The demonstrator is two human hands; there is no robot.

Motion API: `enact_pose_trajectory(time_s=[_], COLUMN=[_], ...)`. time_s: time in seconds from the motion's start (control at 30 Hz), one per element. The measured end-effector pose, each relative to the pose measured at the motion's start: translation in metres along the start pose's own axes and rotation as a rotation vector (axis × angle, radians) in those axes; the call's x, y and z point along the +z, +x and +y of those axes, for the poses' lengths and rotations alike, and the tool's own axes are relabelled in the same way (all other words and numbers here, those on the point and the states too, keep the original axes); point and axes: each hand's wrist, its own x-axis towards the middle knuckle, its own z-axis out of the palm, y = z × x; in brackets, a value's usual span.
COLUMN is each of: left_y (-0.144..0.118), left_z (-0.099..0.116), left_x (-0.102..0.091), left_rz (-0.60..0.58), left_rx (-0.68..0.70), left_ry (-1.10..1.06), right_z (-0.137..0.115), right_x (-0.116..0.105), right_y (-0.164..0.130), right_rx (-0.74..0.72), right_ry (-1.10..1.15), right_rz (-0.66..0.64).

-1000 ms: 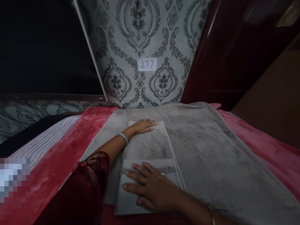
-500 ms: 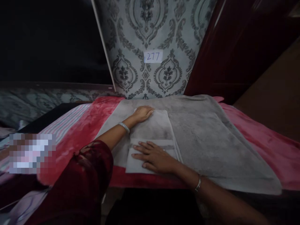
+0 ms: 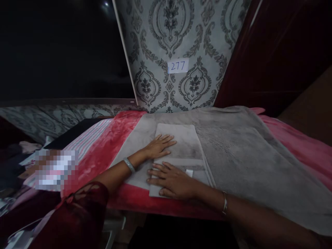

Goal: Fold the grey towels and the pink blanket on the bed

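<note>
A folded light grey cloth (image 3: pixel 183 138), which looks like a towel, lies as a narrow rectangle with its near end towards me. My left hand (image 3: pixel 160 146) rests flat on its left edge around the middle, fingers spread to the right. Lower down, my right hand (image 3: pixel 172 181) presses flat on the near end, with its fingers spread and pointing left. Beside that hand a small white tag (image 3: pixel 189 173) shows on the cloth. Underneath is a larger grey plush blanket (image 3: pixel 233 155), spread out flat.
A red and pink cover (image 3: pixel 100 162) lies under the grey blanket, with a striped cloth (image 3: pixel 89 136) at its left. Behind stand a patterned wall with a paper marked 277 (image 3: pixel 178 65), a dark screen (image 3: pixel 62 52) at left and a dark red panel (image 3: pixel 261 62) at right.
My left hand has come from the far end of the folded cloth towards me, its fingers now spread. My right hand stays flat on the near end. The view has shifted slightly left.
</note>
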Motion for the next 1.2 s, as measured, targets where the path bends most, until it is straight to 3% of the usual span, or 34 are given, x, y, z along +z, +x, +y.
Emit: enact_pose_trajectory(time_s=[0.37,0.57,0.7,0.83,0.93,1.07,1.13,1.2], left_y=[0.075,0.085,0.083,0.079,0.076,0.076,0.08,0.088], left_z=[-0.079,-0.093,-0.08,-0.05,-0.014,0.037,0.052,0.056], left_x=[-0.01,-0.006,-0.012,-0.029,-0.035,-0.026,-0.018,-0.011], left_rz=[-0.058,-0.006,-0.017,0.066,0.078,-0.054,-0.124,-0.148], left_rx=[-0.191,-0.193,-0.316,-0.459,-0.332,0.005,0.103,0.105], left_ry=[-0.041,-0.029,0.083,0.286,0.247,0.083,0.036,0.012], right_z=[-0.004,-0.006,-0.004,-0.006,-0.012,-0.016,-0.012,-0.007], right_x=[-0.01,-0.01,-0.008,-0.011,-0.021,-0.03,-0.028,-0.022], right_y=[-0.003,-0.005,-0.002,0.001,-0.007,-0.039,-0.057,-0.07], right_rx=[0.021,0.019,0.014,0.021,0.031,0.105,0.161,0.204], right_ry=[0.095,0.045,-0.01,-0.041,-0.04,-0.015,-0.009,-0.017], right_rz=[0.011,0.072,0.073,0.056,0.096,0.196,0.17,0.131])
